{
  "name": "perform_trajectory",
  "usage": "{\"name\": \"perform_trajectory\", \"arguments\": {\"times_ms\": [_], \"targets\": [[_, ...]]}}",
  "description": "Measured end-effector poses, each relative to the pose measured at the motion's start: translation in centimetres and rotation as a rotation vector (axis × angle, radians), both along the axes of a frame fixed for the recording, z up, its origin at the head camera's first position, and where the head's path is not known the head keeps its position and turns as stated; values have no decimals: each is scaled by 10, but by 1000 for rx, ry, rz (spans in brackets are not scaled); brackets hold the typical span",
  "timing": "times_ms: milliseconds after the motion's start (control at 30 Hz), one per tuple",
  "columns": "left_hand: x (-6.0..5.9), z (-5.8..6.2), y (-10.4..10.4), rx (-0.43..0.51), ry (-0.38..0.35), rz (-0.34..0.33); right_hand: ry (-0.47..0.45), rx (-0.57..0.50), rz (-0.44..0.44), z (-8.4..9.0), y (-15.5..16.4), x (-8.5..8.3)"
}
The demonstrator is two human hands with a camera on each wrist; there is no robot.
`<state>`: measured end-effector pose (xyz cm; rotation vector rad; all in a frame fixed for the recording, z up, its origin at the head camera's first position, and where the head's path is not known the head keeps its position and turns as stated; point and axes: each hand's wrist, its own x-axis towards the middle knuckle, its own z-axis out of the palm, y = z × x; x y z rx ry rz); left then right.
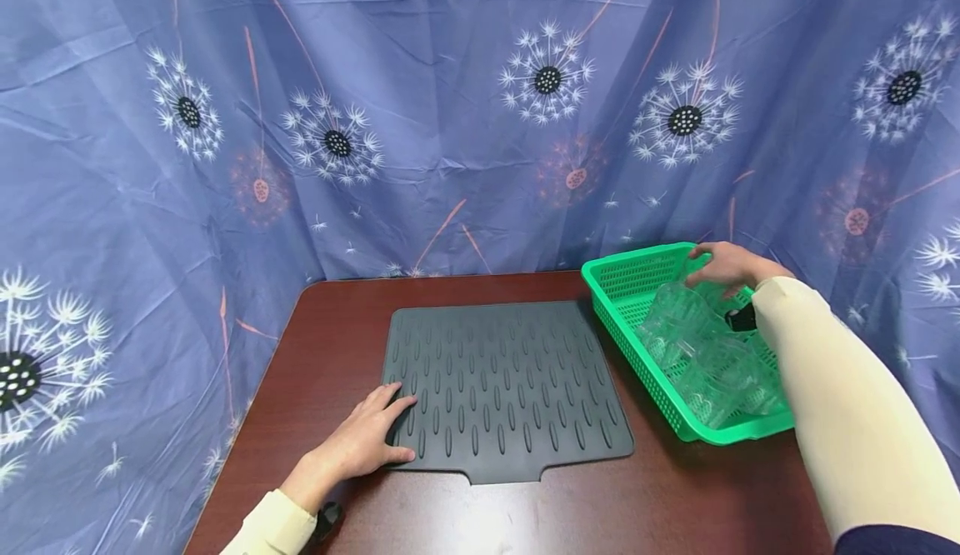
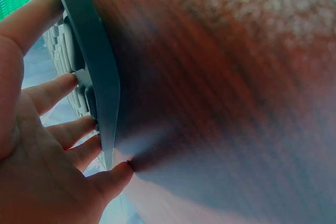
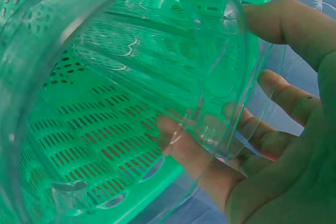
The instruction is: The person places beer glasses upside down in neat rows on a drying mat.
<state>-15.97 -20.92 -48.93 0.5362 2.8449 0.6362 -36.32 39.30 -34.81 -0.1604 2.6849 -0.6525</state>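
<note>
My right hand point(image 1: 723, 265) reaches into a green plastic basket point(image 1: 633, 257) at the table's right side and grips a clear glass cup point(image 1: 675, 313). The right wrist view shows the thumb and fingers of that hand point(image 3: 283, 140) curled round the glass point(image 3: 157, 51), with the basket's mesh point(image 3: 94, 129) showing through it. Several more clear glasses lie in the basket. My left hand point(image 1: 367, 438) rests flat, fingers straight, on the near left corner of a dark grey ribbed mat point(image 1: 502, 388). In the left wrist view its fingertips point(image 2: 79, 80) touch the mat's edge point(image 2: 100, 87).
The brown wooden table point(image 1: 337, 330) carries the mat in the middle and the basket to its right. A blue curtain with dandelion print point(image 1: 450, 122) hangs close behind and on both sides. Bare wood point(image 2: 220, 103) lies along the near edge.
</note>
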Motion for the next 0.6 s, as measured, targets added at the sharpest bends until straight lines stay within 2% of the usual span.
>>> {"name": "perform_trajectory", "arguments": {"times_ms": [167, 333, 600], "targets": [[-1, 1, -1, -16, 13, -5, 58, -8, 7, 2, -2, -1], [0, 0, -2, -26, 1, 3, 48, -28, -2, 12, -6, -2], [0, 3, -2, -18, -10, 4, 128, 20, 6, 27, -5, -1]]}}
